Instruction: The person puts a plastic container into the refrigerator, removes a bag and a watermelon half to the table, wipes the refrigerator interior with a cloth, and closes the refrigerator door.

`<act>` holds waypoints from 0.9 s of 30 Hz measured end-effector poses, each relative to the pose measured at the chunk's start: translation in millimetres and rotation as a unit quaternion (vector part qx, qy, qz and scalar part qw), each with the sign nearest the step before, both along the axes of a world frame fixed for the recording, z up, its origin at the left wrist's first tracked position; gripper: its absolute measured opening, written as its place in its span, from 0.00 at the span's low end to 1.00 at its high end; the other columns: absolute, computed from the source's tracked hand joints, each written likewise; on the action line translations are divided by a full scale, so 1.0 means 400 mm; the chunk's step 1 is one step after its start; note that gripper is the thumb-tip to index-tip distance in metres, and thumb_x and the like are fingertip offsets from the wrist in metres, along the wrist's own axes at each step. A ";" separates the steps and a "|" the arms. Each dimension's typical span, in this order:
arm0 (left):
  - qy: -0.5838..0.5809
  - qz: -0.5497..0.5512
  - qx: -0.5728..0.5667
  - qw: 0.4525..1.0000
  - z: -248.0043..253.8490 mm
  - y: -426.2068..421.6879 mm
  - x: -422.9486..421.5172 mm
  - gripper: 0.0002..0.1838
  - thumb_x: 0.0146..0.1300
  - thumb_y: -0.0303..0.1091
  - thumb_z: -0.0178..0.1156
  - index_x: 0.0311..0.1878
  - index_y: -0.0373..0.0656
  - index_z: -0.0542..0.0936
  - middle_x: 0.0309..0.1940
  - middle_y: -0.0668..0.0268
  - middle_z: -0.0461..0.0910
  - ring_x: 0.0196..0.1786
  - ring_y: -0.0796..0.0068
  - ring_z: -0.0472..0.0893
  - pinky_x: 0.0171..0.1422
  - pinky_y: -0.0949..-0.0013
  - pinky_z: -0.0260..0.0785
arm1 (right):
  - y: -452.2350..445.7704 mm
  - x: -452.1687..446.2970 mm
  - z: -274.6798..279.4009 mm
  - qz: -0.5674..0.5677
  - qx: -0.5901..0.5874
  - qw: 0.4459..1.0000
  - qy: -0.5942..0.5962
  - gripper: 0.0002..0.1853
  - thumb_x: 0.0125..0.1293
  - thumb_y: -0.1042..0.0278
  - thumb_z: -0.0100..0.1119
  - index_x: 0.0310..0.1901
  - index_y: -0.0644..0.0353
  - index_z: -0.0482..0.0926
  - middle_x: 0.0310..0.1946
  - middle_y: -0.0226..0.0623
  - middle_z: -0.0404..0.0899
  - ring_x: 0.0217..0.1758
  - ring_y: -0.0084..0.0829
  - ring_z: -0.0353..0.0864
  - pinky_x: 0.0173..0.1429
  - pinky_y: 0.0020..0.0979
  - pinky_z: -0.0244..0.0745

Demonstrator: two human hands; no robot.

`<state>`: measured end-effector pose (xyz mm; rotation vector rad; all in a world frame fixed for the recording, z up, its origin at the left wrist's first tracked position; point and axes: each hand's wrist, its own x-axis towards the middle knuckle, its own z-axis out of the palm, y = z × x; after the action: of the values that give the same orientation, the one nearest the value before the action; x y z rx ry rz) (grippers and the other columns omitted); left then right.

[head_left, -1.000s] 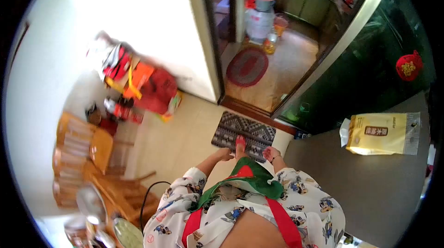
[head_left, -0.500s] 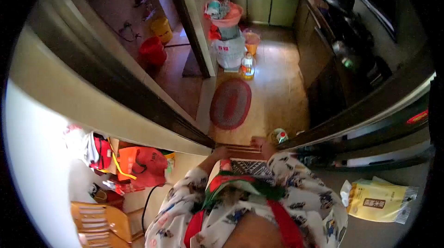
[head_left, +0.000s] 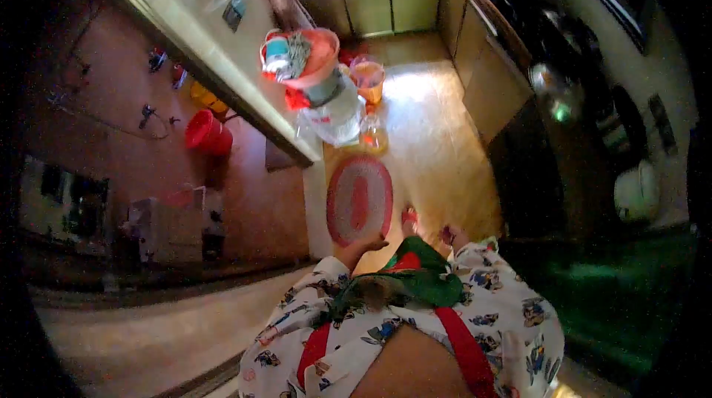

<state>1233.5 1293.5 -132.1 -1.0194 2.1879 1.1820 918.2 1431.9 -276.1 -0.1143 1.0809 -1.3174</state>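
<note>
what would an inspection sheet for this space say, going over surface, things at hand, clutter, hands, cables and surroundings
surface: light brown floor, with strong glare toward the cabinets
things at hand: oval mat, red and grey, lies flat just ahead of the left hand
clutter: pink basin stacked above a white bag; orange bucket and bottle of yellow liquid beside them
hands: no held thing seen in the left hand or the right hand; finger pose too blurred to tell
cables: nothing seen near the hands
surroundings: cabinets line the far wall; red bucket in the dim room at left
</note>
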 end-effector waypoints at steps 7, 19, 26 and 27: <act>-0.029 0.031 -0.072 0.996 0.002 -0.470 -0.264 0.21 0.56 0.50 0.53 0.35 0.42 0.83 0.33 0.52 0.81 0.38 0.52 0.80 0.44 0.56 0.71 | -0.432 -0.326 0.009 -0.184 0.222 0.941 -0.177 0.16 0.64 0.64 0.39 0.19 0.55 0.70 0.12 0.37 0.70 0.15 0.38 0.72 0.23 0.40 0.73; 0.027 -0.031 -0.158 0.987 -0.159 -1.369 -0.698 0.23 0.52 0.54 0.56 0.29 0.40 0.83 0.29 0.52 0.81 0.30 0.55 0.80 0.37 0.52 0.70 | -1.448 -0.593 0.241 0.067 0.185 0.980 -0.011 0.11 0.64 0.67 0.47 0.24 0.57 0.71 0.16 0.34 0.72 0.18 0.33 0.73 0.27 0.32 0.75; 0.028 -0.111 -0.120 0.986 -0.029 -1.917 -1.041 0.26 0.56 0.56 0.53 0.27 0.39 0.82 0.29 0.51 0.81 0.33 0.51 0.80 0.42 0.52 0.71 | -1.811 -0.895 0.313 0.023 0.181 0.978 -0.101 0.10 0.61 0.67 0.49 0.22 0.56 0.67 0.15 0.34 0.68 0.18 0.34 0.68 0.22 0.30 0.65; 0.080 -0.115 -0.173 0.975 -0.060 -1.986 -1.094 0.26 0.55 0.56 0.53 0.28 0.39 0.82 0.29 0.50 0.80 0.34 0.49 0.79 0.43 0.52 0.70 | -1.851 -0.943 0.307 -0.020 0.198 0.974 -0.109 0.10 0.61 0.67 0.49 0.22 0.56 0.67 0.15 0.34 0.68 0.19 0.34 0.68 0.22 0.31 0.65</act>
<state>796.0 498.9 -156.2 -0.7913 2.6216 0.8214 541.1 691.6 -153.5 0.3439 1.1378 -1.0960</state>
